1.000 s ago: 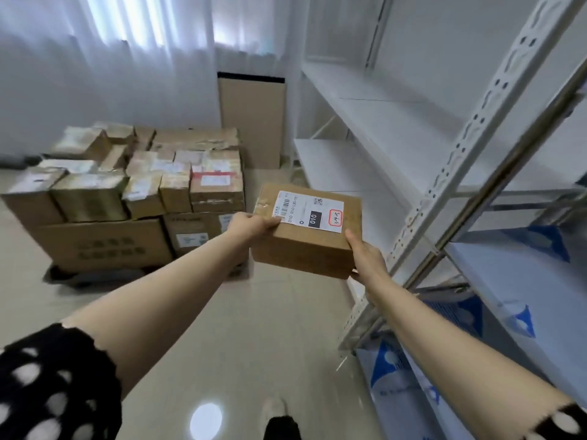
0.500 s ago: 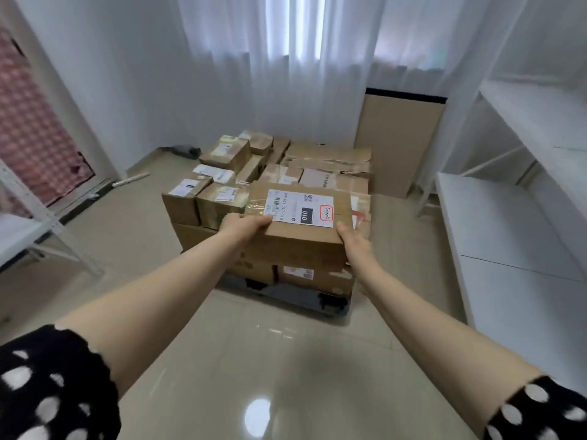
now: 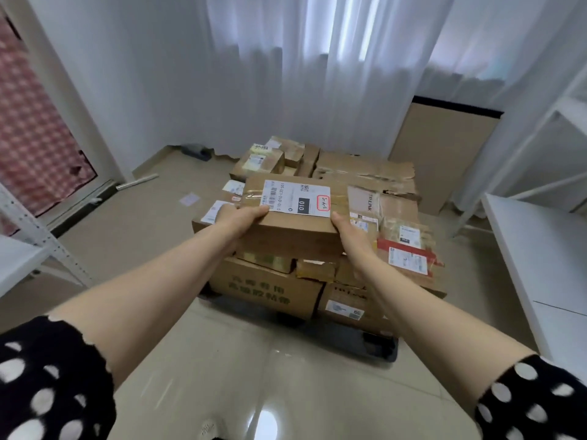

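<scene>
Labelled parcel (image 3: 286, 231) — you are gripping its near corners, left hand (image 3: 241, 217) and right hand (image 3: 349, 233) curled round them; level it over the stacked cartons (image 3: 365, 176).

Head-worn camera looks forward and down, near the stacked boxes (image 3: 317, 281).

both hands (image 3: 241, 217) (image 3: 349, 233) hold a labelled box (image 3: 286, 217), seemingly above parcels (image 3: 365, 192)
</scene>
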